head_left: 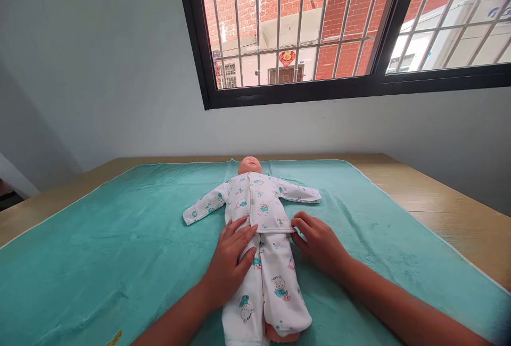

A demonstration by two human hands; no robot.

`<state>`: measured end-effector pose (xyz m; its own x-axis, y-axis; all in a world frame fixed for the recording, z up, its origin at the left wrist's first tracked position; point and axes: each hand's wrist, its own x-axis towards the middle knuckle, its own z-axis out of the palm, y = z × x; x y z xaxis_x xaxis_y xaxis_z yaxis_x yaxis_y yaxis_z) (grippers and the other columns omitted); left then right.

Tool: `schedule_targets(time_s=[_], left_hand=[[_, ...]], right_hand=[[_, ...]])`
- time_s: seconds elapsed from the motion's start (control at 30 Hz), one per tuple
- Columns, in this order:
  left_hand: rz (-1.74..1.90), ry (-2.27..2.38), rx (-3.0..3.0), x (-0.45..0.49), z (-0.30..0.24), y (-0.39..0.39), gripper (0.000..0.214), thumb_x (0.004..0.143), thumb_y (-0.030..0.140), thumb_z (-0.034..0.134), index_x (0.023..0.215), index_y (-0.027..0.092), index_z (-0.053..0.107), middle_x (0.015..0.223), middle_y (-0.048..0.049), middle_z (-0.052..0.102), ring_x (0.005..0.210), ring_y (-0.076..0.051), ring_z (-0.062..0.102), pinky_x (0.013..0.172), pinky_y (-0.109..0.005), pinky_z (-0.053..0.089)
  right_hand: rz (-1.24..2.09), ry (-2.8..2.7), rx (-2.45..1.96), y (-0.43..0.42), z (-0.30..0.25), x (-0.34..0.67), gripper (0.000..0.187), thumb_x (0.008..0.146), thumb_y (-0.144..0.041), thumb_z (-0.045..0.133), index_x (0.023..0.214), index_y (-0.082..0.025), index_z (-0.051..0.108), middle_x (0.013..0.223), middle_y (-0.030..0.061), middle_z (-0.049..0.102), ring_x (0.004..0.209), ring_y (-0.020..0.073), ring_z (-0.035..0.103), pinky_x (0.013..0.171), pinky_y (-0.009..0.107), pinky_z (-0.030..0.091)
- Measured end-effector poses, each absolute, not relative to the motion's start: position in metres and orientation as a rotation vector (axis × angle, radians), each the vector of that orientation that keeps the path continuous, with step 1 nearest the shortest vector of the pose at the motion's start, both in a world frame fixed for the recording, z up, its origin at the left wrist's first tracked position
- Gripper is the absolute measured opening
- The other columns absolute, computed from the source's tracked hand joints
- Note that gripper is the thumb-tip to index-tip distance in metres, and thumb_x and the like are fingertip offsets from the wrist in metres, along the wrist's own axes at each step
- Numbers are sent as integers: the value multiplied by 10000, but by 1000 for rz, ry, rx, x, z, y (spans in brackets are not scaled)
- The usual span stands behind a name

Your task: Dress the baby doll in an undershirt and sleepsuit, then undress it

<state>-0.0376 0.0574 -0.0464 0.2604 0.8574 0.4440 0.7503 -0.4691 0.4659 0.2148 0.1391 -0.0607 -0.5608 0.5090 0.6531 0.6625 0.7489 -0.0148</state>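
Note:
A baby doll (250, 165) lies on its back on a teal towel (120, 239), head toward the wall. It wears a white printed shirt (255, 199) and matching white trousers (275, 287). My left hand (231, 258) rests on the doll's left hip, fingers curled over the trouser waist under the shirt hem. My right hand (317, 239) sits at the other hip, fingertips pinching the shirt hem and waistband edge. A bare doll foot shows at the trouser cuff near the bottom of the view.
The towel covers most of a wooden table (439, 197), with bare wood along the right and far edges. A grey wall rises behind, with a black-framed barred window (319, 26) looking onto a red brick building.

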Motion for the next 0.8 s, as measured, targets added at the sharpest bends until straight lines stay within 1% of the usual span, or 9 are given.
schedule_targets(time_s=[0.17, 0.3, 0.67, 0.8], left_hand=[[1017, 1547, 2368, -36, -46, 56, 445, 924, 258, 493, 1369, 248, 488, 1419, -63, 503, 1390, -245, 339, 1124, -538, 321], [1068, 1544, 2374, -36, -45, 56, 444, 906, 248, 522, 1351, 241, 510, 1398, -73, 525, 1373, -250, 371, 1110, -532, 347], [1088, 1532, 2367, -36, -48, 57, 420, 907, 247, 509, 1326, 241, 523, 1352, -65, 564, 1365, -251, 371, 1112, -527, 349], [1122, 1506, 2361, -38, -49, 57, 372, 920, 244, 488, 1290, 242, 526, 1321, -56, 575, 1346, -233, 381, 1109, -494, 358]], right_hand=[[-316, -2427, -776, 139, -63, 218, 226, 932, -187, 420, 732, -166, 523, 746, 20, 548, 608, 109, 466, 562, 247, 288], [-309, -2463, -708, 139, -63, 218, 258, 938, -205, 424, 701, -165, 518, 704, 11, 539, 578, 99, 445, 544, 258, 245], [-253, -2531, -669, 139, -61, 218, 252, 955, -251, 425, 739, -172, 526, 718, 7, 551, 563, 99, 448, 529, 264, 245], [-236, -2512, -669, 139, -62, 219, 245, 948, -235, 429, 732, -174, 526, 701, 2, 548, 566, 98, 449, 534, 263, 255]])
